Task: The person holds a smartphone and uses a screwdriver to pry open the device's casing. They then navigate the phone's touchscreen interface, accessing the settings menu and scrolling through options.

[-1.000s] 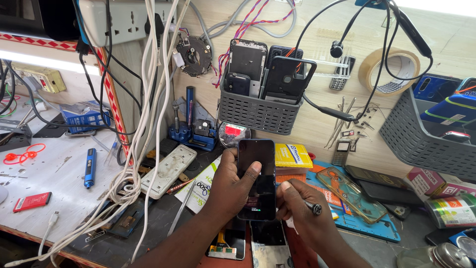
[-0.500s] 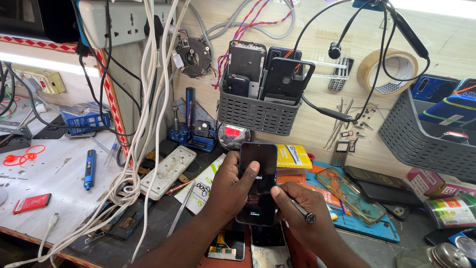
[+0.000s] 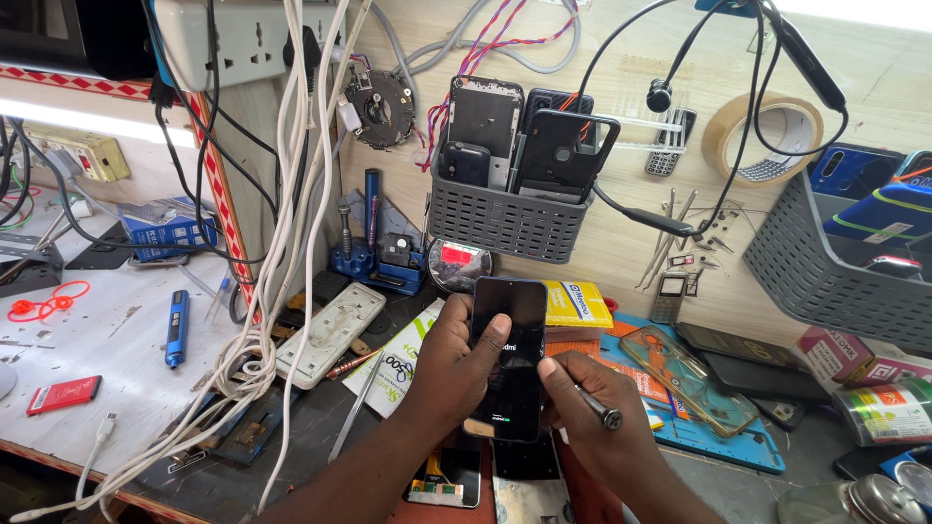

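Now the right hand (image 3: 592, 427), pinching a thin metal tool (image 3: 594, 406), had slid in from the side to touch the flat black phone (image 3: 508, 357), which the left hand (image 3: 461, 364) gripped upright above the cluttered desk (image 3: 116, 330).

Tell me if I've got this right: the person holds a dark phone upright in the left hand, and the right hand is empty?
Not quite. The head view shows the left hand holding the dark phone upright, but the right hand is not empty: it grips a thin metal tool.
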